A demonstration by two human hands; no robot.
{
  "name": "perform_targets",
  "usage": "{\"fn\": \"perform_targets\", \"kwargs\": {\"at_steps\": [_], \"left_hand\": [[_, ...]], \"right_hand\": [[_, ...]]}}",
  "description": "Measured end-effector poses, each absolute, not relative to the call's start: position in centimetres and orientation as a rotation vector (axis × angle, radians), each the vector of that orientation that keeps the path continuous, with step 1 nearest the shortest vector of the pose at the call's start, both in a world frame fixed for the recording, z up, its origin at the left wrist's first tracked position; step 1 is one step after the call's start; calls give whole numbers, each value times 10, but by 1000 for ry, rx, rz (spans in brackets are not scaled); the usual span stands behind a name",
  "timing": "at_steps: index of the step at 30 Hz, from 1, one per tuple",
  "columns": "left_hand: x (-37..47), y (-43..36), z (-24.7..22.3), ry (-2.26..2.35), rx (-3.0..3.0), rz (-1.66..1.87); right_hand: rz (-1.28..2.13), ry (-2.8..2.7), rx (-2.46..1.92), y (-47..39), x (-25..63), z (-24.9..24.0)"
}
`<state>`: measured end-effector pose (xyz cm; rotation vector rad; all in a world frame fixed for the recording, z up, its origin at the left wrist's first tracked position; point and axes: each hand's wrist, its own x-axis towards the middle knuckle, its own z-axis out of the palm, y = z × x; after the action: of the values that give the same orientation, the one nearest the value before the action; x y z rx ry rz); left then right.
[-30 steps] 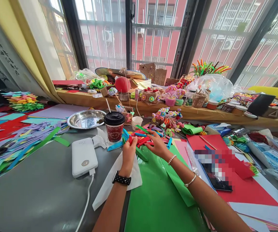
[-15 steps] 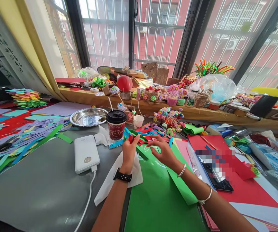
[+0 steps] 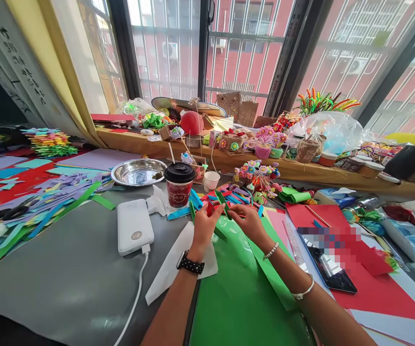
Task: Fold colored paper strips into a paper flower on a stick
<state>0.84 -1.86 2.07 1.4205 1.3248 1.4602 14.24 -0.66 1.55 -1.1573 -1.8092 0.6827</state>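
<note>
My left hand (image 3: 203, 229) is closed, its thumb and fingers pinching folded paper strips; a red strip (image 3: 210, 208) shows at the fingers. Between the hands stands a green paper strip (image 3: 222, 198), with the fingertips of my right hand (image 3: 250, 224) closed on its lower right part. Other strip ends by the left fingers are partly hidden. Behind the hands lies a pile of blue, red and purple strips (image 3: 238, 197). Under both hands spreads a shiny green sheet (image 3: 236, 288), with a white tissue (image 3: 169, 264) beside the left wrist.
A lidded paper cup (image 3: 179, 192) with a straw stands left of the hands, near a white power bank (image 3: 135, 228) and a metal plate (image 3: 139, 172). On the right, a phone (image 3: 328, 259) rests on red paper (image 3: 384, 293). Scissors (image 3: 4, 215) lie far left among cut strips.
My right hand has moved in to the left hand, and its spread fingers have closed on the green strip. That strip now stands more upright. The whole view has shifted slightly.
</note>
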Motion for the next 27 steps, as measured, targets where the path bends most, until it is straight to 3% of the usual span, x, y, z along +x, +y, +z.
{"fn": "perform_targets", "kwargs": {"at_steps": [8,14,20,27], "left_hand": [[-17,-14,20,2216,1706,1243],[-13,-12,16,2220,1819,1039],[-12,-10,15,2160,1786,1024],[-13,-10,15,2058,1749,1118]], "right_hand": [[594,-2073,-1427,-13,166,23],[200,-2137,-1581,12,162,21],[-310,-2587,-1281,33,137,12],[-488,-2548,-1212,37,133,12]]}}
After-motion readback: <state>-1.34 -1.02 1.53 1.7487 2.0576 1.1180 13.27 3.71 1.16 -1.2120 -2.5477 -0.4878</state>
